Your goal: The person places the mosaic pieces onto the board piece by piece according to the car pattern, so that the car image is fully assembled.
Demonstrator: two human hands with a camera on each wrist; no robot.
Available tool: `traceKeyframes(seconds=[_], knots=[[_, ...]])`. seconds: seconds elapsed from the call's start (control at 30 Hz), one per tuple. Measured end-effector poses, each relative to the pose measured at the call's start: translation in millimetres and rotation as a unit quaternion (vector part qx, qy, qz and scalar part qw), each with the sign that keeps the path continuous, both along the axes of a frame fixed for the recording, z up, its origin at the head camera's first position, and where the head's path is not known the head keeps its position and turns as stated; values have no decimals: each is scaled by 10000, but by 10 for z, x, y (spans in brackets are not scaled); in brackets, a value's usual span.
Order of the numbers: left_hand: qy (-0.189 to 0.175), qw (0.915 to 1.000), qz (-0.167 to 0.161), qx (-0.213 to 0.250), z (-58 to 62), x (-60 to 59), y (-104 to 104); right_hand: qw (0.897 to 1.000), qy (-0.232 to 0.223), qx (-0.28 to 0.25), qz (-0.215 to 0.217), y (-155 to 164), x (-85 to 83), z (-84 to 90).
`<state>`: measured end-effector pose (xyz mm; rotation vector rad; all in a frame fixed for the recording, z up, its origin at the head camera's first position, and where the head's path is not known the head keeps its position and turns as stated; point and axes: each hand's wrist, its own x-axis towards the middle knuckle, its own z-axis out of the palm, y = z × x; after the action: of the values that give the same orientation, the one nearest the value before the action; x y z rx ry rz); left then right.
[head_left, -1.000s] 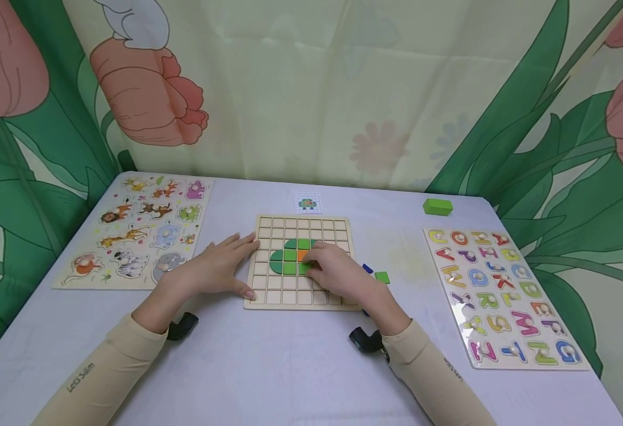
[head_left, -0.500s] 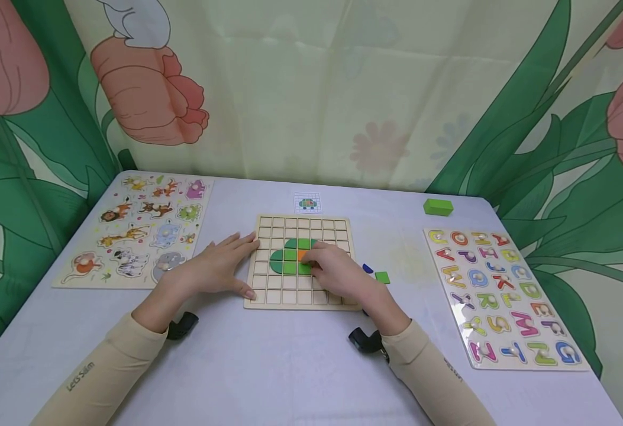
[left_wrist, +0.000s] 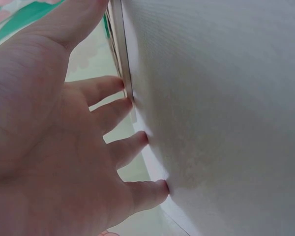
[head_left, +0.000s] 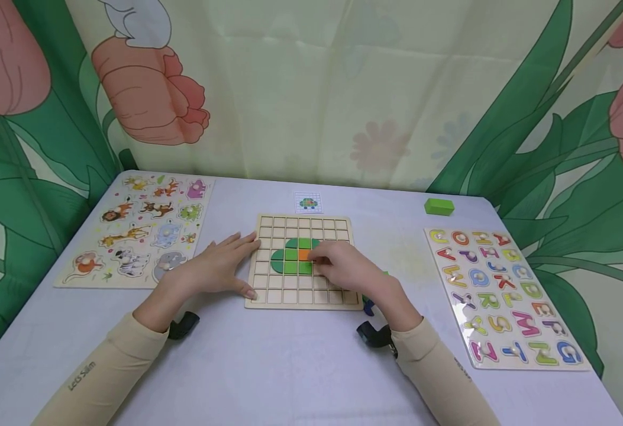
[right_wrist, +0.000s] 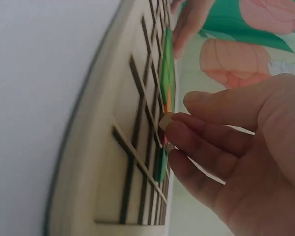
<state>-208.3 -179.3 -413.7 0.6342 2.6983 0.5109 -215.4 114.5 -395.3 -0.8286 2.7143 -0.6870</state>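
A wooden grid board (head_left: 276, 297) lies at the table's middle, with green pieces (head_left: 289, 260) and one orange piece (head_left: 304, 255) set in its cells. My left hand (head_left: 220, 269) lies flat on the table, its straight fingers (left_wrist: 113, 115) against the board's left edge (left_wrist: 119, 49). My right hand (head_left: 343, 269) rests on the board's right part. Its bent fingertips (right_wrist: 179, 135) touch the green pieces (right_wrist: 166, 73) in the board (right_wrist: 128, 147) and hold nothing. A small green piece (head_left: 384, 273) and a blue piece (head_left: 367, 305) peek out from behind the right hand.
An animal puzzle (head_left: 138, 231) lies at the left, an alphabet puzzle (head_left: 497, 296) at the right. A green block (head_left: 439, 206) sits at the back right, and a small pattern card (head_left: 308, 203) behind the board. Flowered curtains close off the back and sides.
My right hand has slid a little to the right, uncovering the lower right green piece seated in the grid and hiding most of the loose pieces. The left hand has stayed put.
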Motion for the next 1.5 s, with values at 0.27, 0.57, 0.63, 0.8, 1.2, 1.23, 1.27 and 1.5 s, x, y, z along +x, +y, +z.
traceKeyframes(seconds=[0.27, 0.57, 0.63, 0.8, 1.2, 1.23, 1.27, 1.5], knots=[[-3, 10000, -28, -29, 11, 1, 9, 9980, -526, -94, -330, 177, -43, 138], [24, 10000, -51, -32, 6, -1, 3, 9925, -1083, 101, -558, 446, -91, 215], [17, 10000, -46, -29, 8, 0, 5, 9924, -1079, 182, -571, 508, -103, 230], [-18, 10000, -10, -34, 17, 2, 13, 9890, -1311, 345, -597, 667, -123, 266], [8, 10000, 10, -54, -14, -2, 0, 9802, -1617, 757, -857, 978, -159, 298], [14, 10000, 10, -60, -15, -2, -2, 9787, -1651, 823, -901, 988, -159, 299], [14, 10000, 13, -65, -15, -2, -2, 9771, -1684, 898, -939, 998, -161, 297], [-20, 10000, 33, -60, -9, -6, 6, 9742, -1831, 926, -938, 1028, -171, 255]])
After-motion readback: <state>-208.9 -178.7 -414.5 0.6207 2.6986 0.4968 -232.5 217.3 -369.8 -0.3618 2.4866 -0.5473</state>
